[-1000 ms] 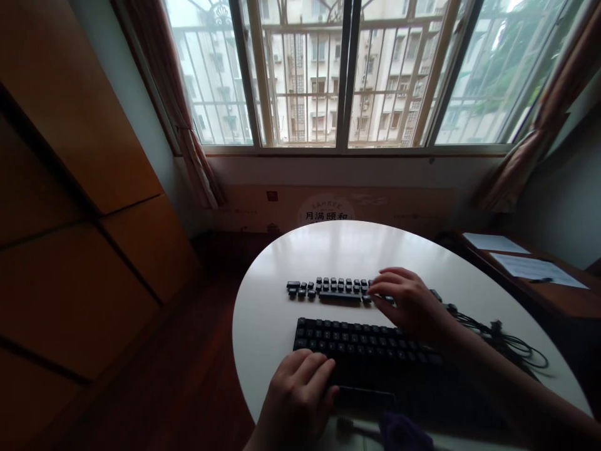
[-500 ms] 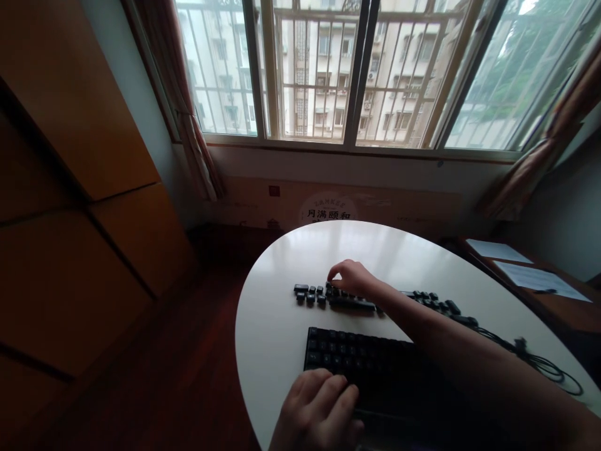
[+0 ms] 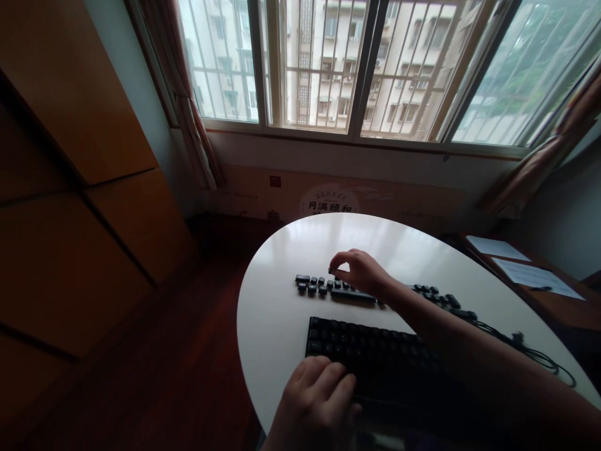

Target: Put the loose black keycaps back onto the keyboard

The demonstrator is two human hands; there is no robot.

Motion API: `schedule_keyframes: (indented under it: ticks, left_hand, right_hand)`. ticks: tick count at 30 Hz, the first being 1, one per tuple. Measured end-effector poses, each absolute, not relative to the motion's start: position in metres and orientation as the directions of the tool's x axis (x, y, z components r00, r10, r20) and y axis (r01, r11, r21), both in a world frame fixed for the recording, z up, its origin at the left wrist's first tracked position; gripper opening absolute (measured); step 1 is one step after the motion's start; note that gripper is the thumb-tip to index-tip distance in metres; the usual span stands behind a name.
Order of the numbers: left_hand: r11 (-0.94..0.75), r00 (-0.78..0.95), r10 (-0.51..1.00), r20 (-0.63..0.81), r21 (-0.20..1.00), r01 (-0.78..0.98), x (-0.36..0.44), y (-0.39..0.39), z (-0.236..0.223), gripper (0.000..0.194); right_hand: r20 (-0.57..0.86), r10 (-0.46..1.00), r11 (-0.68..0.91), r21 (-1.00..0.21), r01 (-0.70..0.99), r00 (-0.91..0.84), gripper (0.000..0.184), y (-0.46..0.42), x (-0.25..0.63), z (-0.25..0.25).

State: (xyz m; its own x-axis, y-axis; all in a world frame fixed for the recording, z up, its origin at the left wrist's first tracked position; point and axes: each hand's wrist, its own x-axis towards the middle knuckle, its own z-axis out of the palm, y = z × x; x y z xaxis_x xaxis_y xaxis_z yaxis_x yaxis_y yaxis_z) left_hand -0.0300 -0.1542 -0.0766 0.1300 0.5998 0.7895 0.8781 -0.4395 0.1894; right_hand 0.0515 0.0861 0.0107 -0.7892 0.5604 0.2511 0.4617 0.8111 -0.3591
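A black keyboard (image 3: 370,354) lies on the round white table (image 3: 272,313) in front of me. Beyond it, several loose black keycaps (image 3: 314,285) lie in rows, with a long bar-shaped key (image 3: 353,295) among them. My right hand (image 3: 359,272) hovers just above those rows, thumb and fingertips pinched on a small dark keycap. My left hand (image 3: 314,401) rests on the near left corner of the keyboard, fingers curled over its edge.
A black cable (image 3: 535,357) trails off the keyboard to the right. More keycaps (image 3: 436,295) lie right of my forearm. Papers and a pen (image 3: 530,275) sit on a wooden desk at right. A window with bars and curtains faces me; wooden cabinets (image 3: 70,188) stand left.
My right hand moved left along the loose keycap rows, closed into a pinch and lifted slightly. My view tilted down a little; the left hand stayed on the keyboard corner.
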Motion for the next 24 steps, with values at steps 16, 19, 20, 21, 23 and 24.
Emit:
schedule_keyframes:
  ticks: [16, 19, 20, 21, 23, 24]
  left_hand:
    - [-0.373, 0.099, 0.719, 0.688, 0.261, 0.89, -0.028, -0.165, -0.054, 0.014]
    - [-0.372, 0.098, 0.712, 0.695, 0.256, 0.892, -0.028, -0.164, -0.055, 0.014]
    - [-0.376, 0.1, 0.709, 0.699, 0.254, 0.891, -0.028, -0.163, -0.055, 0.014]
    - [-0.38, 0.102, 0.706, 0.7, 0.253, 0.89, -0.027, -0.163, -0.054, 0.014]
    - [-0.385, 0.105, 0.705, 0.702, 0.254, 0.887, -0.027, -0.162, -0.054, 0.013]
    - [-0.385, 0.104, 0.708, 0.698, 0.259, 0.886, -0.027, -0.162, -0.054, 0.013]
  right_hand:
    - [0.286, 0.428, 0.868, -0.393, 0.303, -0.857, 0.026, -0.037, 0.141, -0.015]
    - [0.293, 0.418, 0.879, -0.369, 0.302, -0.86, 0.027, -0.039, 0.138, -0.016]
    - [0.308, 0.409, 0.887, -0.355, 0.294, -0.859, 0.026, -0.04, 0.138, -0.016]
    - [0.327, 0.396, 0.897, -0.339, 0.285, -0.858, 0.024, -0.04, 0.138, -0.017]
    - [0.359, 0.373, 0.914, -0.303, 0.27, -0.856, 0.021, -0.041, 0.139, -0.019]
    - [0.367, 0.366, 0.919, -0.288, 0.269, -0.856, 0.019, -0.041, 0.14, -0.02]
